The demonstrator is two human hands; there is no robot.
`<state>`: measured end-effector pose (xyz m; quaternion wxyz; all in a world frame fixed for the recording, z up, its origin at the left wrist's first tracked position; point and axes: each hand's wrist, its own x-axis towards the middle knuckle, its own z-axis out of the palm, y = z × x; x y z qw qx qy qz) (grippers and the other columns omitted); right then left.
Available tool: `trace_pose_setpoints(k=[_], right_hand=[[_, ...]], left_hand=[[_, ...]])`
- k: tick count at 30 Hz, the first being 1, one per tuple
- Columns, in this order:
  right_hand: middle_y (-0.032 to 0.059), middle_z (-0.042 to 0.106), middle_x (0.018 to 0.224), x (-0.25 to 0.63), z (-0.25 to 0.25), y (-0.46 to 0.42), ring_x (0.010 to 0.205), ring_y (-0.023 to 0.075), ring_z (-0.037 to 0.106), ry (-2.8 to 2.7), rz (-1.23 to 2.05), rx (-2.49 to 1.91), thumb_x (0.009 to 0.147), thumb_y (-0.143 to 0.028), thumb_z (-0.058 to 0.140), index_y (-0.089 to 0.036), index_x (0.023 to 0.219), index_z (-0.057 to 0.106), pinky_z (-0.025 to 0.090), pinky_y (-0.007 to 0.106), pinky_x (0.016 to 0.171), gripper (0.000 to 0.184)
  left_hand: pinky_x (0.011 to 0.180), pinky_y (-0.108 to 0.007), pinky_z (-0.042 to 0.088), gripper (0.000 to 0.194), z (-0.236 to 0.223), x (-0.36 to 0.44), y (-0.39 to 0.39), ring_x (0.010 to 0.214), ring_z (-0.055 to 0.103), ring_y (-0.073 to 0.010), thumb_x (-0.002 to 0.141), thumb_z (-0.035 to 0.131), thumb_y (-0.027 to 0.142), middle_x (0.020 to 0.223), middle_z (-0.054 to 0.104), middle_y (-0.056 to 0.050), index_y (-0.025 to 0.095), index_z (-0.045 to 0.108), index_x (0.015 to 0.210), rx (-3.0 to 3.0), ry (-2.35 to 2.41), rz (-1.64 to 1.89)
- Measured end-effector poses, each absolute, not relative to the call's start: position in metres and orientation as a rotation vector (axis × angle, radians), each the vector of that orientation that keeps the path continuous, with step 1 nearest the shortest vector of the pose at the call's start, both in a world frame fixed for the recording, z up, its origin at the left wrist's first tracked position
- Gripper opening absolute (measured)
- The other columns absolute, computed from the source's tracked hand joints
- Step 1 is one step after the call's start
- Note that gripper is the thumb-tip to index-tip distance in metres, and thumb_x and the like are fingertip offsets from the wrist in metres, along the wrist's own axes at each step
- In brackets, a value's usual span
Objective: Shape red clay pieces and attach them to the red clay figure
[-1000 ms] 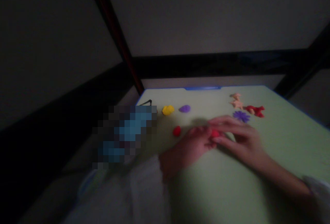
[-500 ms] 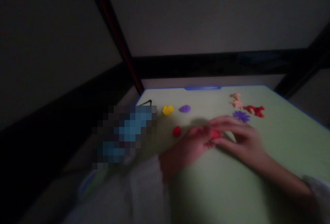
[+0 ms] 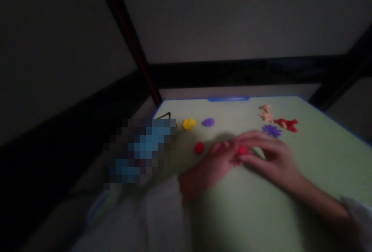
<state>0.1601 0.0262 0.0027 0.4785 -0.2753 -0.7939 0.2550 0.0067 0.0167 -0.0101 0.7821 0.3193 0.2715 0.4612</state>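
Between my two hands is a small lump of red modelling clay, partly covered by fingers. My left hand has its fingers curled round the lump's left side. From the right, my right hand pinches the same lump with thumb and fingertips. A second red clay ball lies on the table just left of my left hand. Beyond my hands sit a yellow clay lump and a purple clay piece. The light is dim and the lump's exact shape is blurred.
A purple petalled clay shape, a red clay figure and skin-toned clay pieces lie beyond my right hand. The pale table has a blue edge. A blurred-out bluish object stands at the left.
My hands stay almost in place, with only slight finger movement around the red clay. The other pieces have not moved.
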Motion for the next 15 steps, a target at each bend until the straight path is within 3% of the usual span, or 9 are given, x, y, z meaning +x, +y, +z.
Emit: trace_pose_setpoints(k=[7, 15], right_hand=[[0.0044, 0.065, 0.09, 0.167, -0.003, 0.038, 0.085, 0.0178, 0.061, -1.875, 0.492, -0.806, 0.073, -0.023, 0.068, -0.022, 0.081, 0.067, 0.049, 0.034, 0.077, 0.008], [0.0053, 0.064, 0.098, 0.165, -0.001, 0.032, 0.09, 0.0176, 0.06, -1.966, 0.423, -0.711, 0.074, -0.023, 0.067, -0.023, 0.091, 0.067, 0.049, 0.033, 0.078, 0.017]], left_hand=[[0.072, -0.025, 0.04, 0.023, -0.002, -0.006, 0.026, 0.075, 0.054, -0.0124, 0.078, 0.055, 0.035, 0.074, 0.057, -0.002, 0.014, 0.059, 0.071, 0.845, 0.767, 1.187], [0.064, -0.023, 0.04, 0.004, -0.009, 0.004, 0.021, 0.064, 0.055, -0.011, 0.069, 0.064, 0.014, 0.068, 0.062, -0.001, 0.013, 0.061, 0.07, 0.609, 0.749, 1.098]])
